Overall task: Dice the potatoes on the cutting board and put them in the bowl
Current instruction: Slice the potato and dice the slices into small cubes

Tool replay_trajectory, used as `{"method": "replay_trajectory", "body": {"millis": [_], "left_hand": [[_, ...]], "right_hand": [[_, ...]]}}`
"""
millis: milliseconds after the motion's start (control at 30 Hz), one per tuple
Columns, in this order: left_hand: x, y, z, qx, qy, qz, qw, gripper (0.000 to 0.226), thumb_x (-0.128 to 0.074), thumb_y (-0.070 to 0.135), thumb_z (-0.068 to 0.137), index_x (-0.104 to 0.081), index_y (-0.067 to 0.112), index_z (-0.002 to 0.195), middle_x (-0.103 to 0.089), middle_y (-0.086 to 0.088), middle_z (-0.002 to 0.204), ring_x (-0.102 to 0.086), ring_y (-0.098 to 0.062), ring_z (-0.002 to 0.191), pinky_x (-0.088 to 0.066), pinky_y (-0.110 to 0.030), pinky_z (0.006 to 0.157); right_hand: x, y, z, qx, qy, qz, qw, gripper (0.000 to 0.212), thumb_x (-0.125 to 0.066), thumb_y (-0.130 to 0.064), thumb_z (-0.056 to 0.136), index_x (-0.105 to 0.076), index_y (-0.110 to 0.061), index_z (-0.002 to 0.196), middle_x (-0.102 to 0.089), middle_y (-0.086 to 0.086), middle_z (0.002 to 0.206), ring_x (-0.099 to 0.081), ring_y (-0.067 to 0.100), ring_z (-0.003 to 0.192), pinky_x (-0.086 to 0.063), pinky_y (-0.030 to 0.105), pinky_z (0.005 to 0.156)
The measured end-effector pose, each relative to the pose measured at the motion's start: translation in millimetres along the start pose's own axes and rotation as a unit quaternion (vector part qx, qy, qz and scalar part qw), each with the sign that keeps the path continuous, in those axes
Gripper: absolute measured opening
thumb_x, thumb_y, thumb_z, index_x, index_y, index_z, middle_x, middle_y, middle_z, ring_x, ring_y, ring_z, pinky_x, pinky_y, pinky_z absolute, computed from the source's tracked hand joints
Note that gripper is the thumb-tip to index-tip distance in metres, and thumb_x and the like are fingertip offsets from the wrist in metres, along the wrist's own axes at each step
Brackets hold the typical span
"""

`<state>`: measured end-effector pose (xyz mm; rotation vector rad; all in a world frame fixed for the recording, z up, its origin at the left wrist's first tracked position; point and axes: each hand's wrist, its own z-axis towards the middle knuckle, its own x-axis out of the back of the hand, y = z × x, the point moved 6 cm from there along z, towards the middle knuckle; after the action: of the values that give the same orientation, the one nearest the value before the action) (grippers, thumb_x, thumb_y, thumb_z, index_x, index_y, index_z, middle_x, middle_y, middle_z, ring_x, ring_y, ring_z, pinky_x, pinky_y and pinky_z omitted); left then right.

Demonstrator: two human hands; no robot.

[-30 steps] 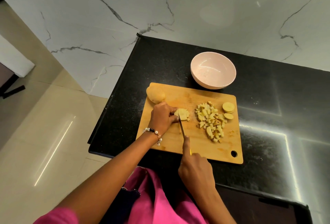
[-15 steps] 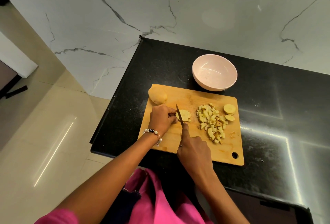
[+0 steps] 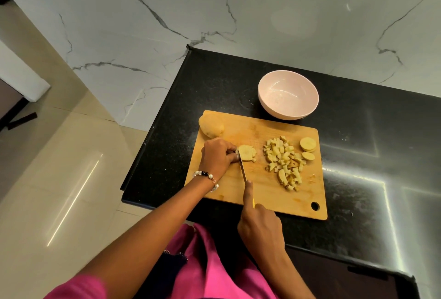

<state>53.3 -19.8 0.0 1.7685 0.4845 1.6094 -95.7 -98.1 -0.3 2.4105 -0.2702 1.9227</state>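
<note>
A wooden cutting board [image 3: 262, 189] lies on the black counter. My left hand [image 3: 218, 155] holds a stack of potato slices [image 3: 247, 153] with curled fingertips. My right hand [image 3: 260, 224] grips a knife [image 3: 243, 170], index finger along its spine; the blade lies down through the slices beside my left fingertips. A heap of diced potato [image 3: 284, 161] sits to the right, with two round slices [image 3: 307, 147] beyond it. A whole potato piece [image 3: 211, 127] rests at the board's far left corner. The pink bowl [image 3: 267, 94] stands behind the board with nothing in it.
The black counter [image 3: 370, 155] ends at a left edge close to the board, with a beige tiled floor [image 3: 59, 179] below. A marble wall [image 3: 238, 12] rises behind the bowl. Bare counter extends to the right of the board.
My right hand drew back toward me and the knife, raised half a second ago, has come down through the slices. My left hand kept holding the stack.
</note>
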Motion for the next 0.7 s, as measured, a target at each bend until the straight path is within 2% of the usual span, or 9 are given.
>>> {"method": "replay_trajectory", "body": {"millis": [67, 133, 200, 300, 433, 700], "left_hand": [[-0.3, 0.0, -0.4, 0.001, -0.016, 0.005, 1.000, 0.029, -0.078, 0.021, 0.073, -0.073, 0.010, 0.099, -0.072, -0.004, 0.091, -0.058, -0.009, 0.075, -0.049, -0.021, 0.072], [-0.5, -4.3, 2.1, 0.010, -0.047, -0.002, 0.999, 0.032, -0.077, 0.021, 0.073, -0.071, 0.011, 0.104, -0.072, -0.003, 0.092, -0.055, -0.003, 0.072, -0.043, -0.008, 0.069], [1.4, -9.7, 4.2, 0.027, -0.070, -0.013, 0.997, 0.034, -0.076, 0.019, 0.076, -0.069, 0.012, 0.108, -0.072, -0.002, 0.096, -0.057, -0.002, 0.075, -0.040, -0.002, 0.070], [11.8, -16.7, 4.4, 0.050, -0.047, -0.015, 0.998, 0.032, -0.071, 0.014, 0.080, -0.067, 0.011, 0.112, -0.070, -0.003, 0.104, -0.059, -0.004, 0.087, -0.043, -0.012, 0.082], [21.8, -22.8, 1.2, 0.066, 0.002, -0.026, 0.998, 0.026, -0.067, 0.011, 0.085, -0.068, 0.009, 0.111, -0.069, -0.005, 0.110, -0.062, -0.013, 0.101, -0.044, -0.016, 0.086], [15.6, -22.6, 4.2, 0.063, 0.001, -0.014, 0.998, 0.025, -0.068, 0.013, 0.084, -0.069, 0.012, 0.109, -0.069, -0.001, 0.109, -0.061, -0.010, 0.098, -0.043, -0.016, 0.084]], "right_hand": [[1.2, 6.6, -8.8, -0.009, -0.009, 0.043, 0.999, 0.076, -0.047, -0.017, 0.084, -0.011, -0.011, 0.151, -0.052, 0.004, 0.068, -0.046, 0.026, 0.053, -0.018, 0.030, 0.040], [0.9, 12.7, -11.0, -0.011, -0.012, 0.107, 0.994, 0.069, -0.034, -0.020, 0.094, 0.005, -0.019, 0.151, -0.058, 0.005, 0.084, -0.054, 0.028, 0.070, -0.031, 0.033, 0.054], [10.1, 14.3, -5.3, -0.015, 0.019, 0.125, 0.992, 0.067, -0.033, -0.021, 0.096, 0.006, -0.020, 0.151, -0.062, 0.007, 0.088, -0.058, 0.028, 0.076, -0.034, 0.033, 0.058], [12.3, 3.5, 5.3, -0.005, 0.020, 0.140, 0.990, 0.064, -0.033, -0.023, 0.098, 0.002, -0.021, 0.151, -0.063, 0.010, 0.089, -0.058, 0.030, 0.077, -0.031, 0.033, 0.056], [3.4, -8.7, 25.3, 0.005, -0.018, 0.112, 0.994, 0.068, -0.035, -0.018, 0.095, 0.003, -0.019, 0.151, -0.062, 0.014, 0.095, -0.058, 0.033, 0.083, -0.032, 0.033, 0.059], [-4.7, 14.9, 33.4, -0.054, 0.000, 0.115, 0.992, 0.070, -0.035, -0.018, 0.093, 0.004, -0.018, 0.151, -0.062, 0.013, 0.097, -0.059, 0.033, 0.085, -0.033, 0.034, 0.062]]}}
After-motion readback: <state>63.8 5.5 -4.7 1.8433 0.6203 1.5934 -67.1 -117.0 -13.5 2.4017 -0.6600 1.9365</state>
